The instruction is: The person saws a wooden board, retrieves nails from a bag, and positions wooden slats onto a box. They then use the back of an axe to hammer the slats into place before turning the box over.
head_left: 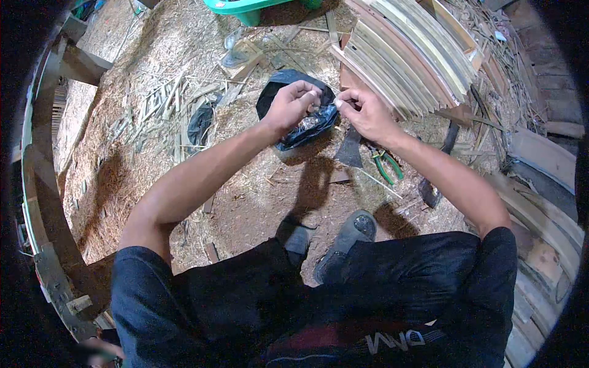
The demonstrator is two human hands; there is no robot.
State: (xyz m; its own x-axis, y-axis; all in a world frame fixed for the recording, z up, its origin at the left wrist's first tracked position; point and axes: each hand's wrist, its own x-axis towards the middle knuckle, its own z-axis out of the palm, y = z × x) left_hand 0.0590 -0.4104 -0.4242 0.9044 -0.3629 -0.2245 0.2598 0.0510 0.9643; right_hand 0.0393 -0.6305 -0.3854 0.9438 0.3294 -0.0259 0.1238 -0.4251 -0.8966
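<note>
A black plastic bag (316, 130) stands open on the ground ahead of me, with small shiny pieces, too small to name, inside it. My left hand (290, 109) is over the bag's left side, its fingers curled together in a pinch; what they hold, if anything, is hidden. At the bag's right edge, my right hand (368, 115) has thumb and forefinger pinched on the plastic. Just below the right hand lie a dark flat blade (350, 149) and green-handled pliers (386, 165).
Stacked wooden slats (405, 58) fill the upper right. A green plastic piece (245, 7) stands at the top. Wood scraps (156, 101) and another dark bag (200, 122) lie left among shavings. My shoes (346, 242) are below. Part of another person (101, 352) shows lower left.
</note>
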